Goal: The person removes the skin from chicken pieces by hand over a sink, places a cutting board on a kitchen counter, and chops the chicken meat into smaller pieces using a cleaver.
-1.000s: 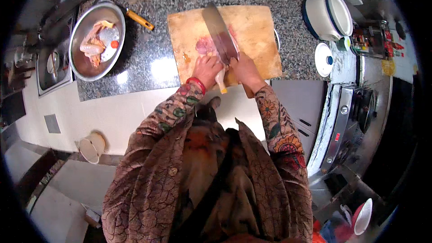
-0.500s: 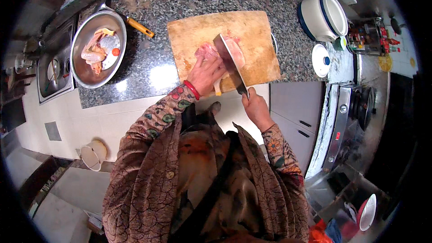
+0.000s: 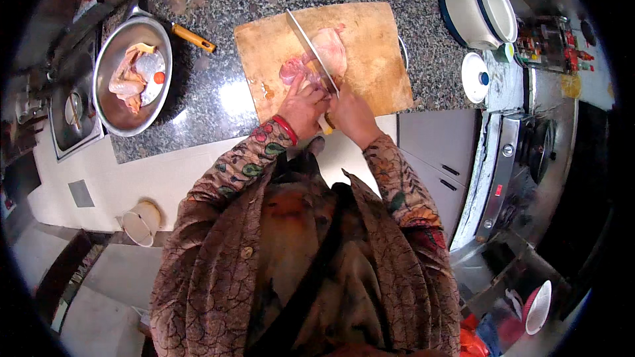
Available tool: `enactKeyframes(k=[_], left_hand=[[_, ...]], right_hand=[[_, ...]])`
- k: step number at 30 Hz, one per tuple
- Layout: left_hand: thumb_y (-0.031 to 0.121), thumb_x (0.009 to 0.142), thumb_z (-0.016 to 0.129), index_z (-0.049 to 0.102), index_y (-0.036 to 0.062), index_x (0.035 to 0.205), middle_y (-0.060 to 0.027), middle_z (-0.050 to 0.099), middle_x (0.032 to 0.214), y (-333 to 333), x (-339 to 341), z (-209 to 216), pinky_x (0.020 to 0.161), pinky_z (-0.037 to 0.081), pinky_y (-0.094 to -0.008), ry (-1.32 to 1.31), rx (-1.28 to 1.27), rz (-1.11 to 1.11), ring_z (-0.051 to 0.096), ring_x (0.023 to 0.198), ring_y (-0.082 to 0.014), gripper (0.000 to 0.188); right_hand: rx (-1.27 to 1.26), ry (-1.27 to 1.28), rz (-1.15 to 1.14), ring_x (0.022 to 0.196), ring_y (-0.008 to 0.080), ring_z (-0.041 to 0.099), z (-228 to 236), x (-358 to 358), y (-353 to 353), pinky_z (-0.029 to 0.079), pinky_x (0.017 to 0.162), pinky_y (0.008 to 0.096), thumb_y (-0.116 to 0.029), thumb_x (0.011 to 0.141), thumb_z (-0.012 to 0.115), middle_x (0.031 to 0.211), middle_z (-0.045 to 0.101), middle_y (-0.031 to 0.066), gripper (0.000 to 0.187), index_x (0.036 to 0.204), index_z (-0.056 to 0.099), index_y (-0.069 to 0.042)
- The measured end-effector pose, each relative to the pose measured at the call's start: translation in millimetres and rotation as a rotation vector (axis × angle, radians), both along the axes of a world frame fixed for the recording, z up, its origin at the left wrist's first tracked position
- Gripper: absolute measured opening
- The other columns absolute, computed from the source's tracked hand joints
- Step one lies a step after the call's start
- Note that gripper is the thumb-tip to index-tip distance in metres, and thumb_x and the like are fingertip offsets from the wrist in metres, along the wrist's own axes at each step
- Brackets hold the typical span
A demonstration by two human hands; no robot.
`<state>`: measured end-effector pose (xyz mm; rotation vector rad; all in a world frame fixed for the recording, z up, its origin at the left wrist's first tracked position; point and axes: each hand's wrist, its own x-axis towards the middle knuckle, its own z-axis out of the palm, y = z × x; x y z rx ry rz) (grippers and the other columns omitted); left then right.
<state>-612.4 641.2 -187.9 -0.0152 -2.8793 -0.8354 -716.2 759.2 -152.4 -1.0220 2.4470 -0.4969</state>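
Cutting board (image 3: 377, 59), 1: raw chicken (image 3: 331, 55) is lying mid-board. Your left hand (image 3: 304, 107) is pinning it, fingers lightly bent; your right hand (image 3: 354, 116) is gripping 1 cleaver (image 3: 308, 45), fist closed. You are seemingly slicing; the next stroke is likely calling for fingertips clear of the edge.

Broad steel cleaver (image 3: 307, 43) gripped in right hand (image 3: 352, 118), set against pink raw poultry (image 3: 291, 70); poultry touched by left hand (image 3: 302, 110) on tan rectangular wooden board (image 3: 380, 59).
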Motion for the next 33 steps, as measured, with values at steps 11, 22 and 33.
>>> enactKeyframes(k=[11, 22, 33], left_hand=[[0.01, 0.057, 0.065, 0.061, 0.0128, 0.104, -0.0051, 0.055, 0.112, -4.1, 5.1, -5.4, 0.106, 0.018, -0.0533, 0.041, 0.011, -0.008, 0.045, 0.114, -0.0227, 0.047], [0.011, 0.07, 0.063, 0.059, 0.0032, 0.101, -0.0154, 0.058, 0.102, -24.3, 53.6, 3.8, 0.081, 0.045, -0.0385, 0.152, 0.129, 0.488, 0.054, 0.097, -0.0329, 0.032], [0.026, 0.07, 0.074, 0.04, 0.0025, 0.12, -0.0224, 0.057, 0.101, 32.0, -13.9, -5.2, 0.076, 0.047, -0.0424, 0.048, 0.285, 0.937, 0.057, 0.094, -0.0359, 0.065]], right_hand=[[0.283, -0.052, -0.011, 0.074, 0.0439, 0.058, 33.5, -5.8, 81.2, 0.045, 0.067, 0.051, -0.019, 0.085, 0.049, 0.075, 0.059, 0.0275, 0.025, 0.09, 0.048, 0.005], [0.02, 0.075, -0.104, 0.069, 0.0429, 0.058, 20.2, -17.0, 78.1, 0.046, 0.062, 0.0504, -0.022, 0.086, 0.049, 0.072, 0.059, 0.0262, 0.027, 0.101, 0.05, 0.001], [-0.087, -0.185, -0.157, 0.068, 0.0433, 0.057, 13.1, 17.4, 110.1, 0.044, 0.058, 0.0482, -0.022, 0.087, 0.051, 0.069, 0.057, 0.0258, 0.024, 0.086, 0.045, 0.001]])
